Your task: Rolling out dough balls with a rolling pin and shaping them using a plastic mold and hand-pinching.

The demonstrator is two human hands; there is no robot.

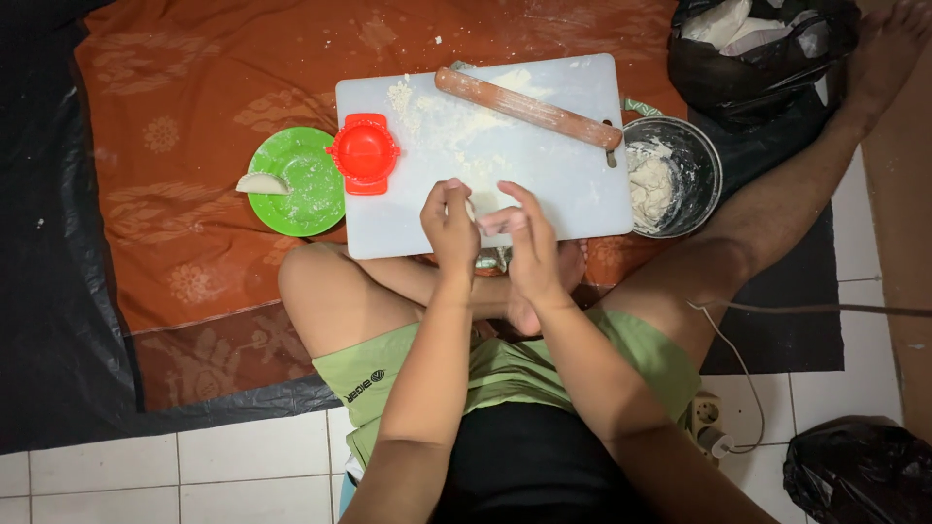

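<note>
My left hand (449, 229) and my right hand (522, 238) meet over the near edge of a white floured cutting board (573, 199). Together they pinch a small pale piece of dough (473, 211), mostly hidden by the fingers. A wooden rolling pin (527, 107) lies slantwise across the far part of the board. At the board's left edge sits a shut red dumpling press (364, 152). To its left, a green plate (303, 184) bears one folded dumpling (262, 183).
A metal bowl (701, 160) with dough stands right of the board. A black bag (757, 49) with white packets lies at the far right, another black bag (859, 471) near right. My crossed legs are under the board's near edge. A cable and power strip (707, 415) lie on white tiles.
</note>
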